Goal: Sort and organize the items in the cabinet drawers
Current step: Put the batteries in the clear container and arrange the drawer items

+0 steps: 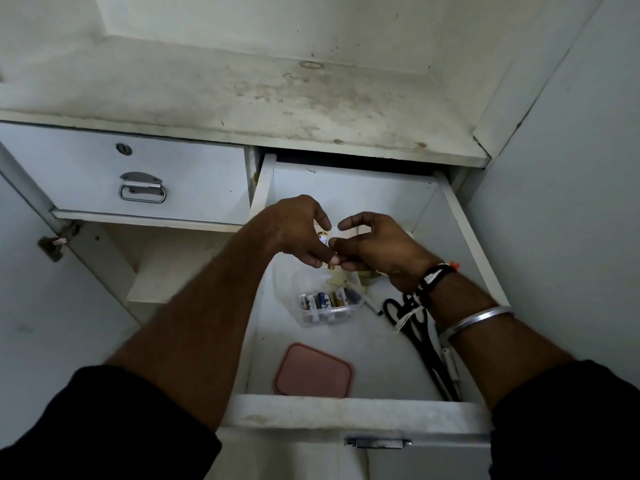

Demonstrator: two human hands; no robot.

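We look down into a white cabinet with a stained shelf, where the drawer (346,412) stands pulled out. Above it our left hand (300,233) curls around a battery (322,238), and our right hand (377,249) meets it, thumb and fingers pinching the same battery, forefinger lifted. Just below both hands lies a clear box (329,308) of batteries. Nearer to us, under the left forearm's side, rests a pink lid (313,370). Scissors (417,329) lie beneath the right wrist. Left of the hands is a closed drawer (138,174).
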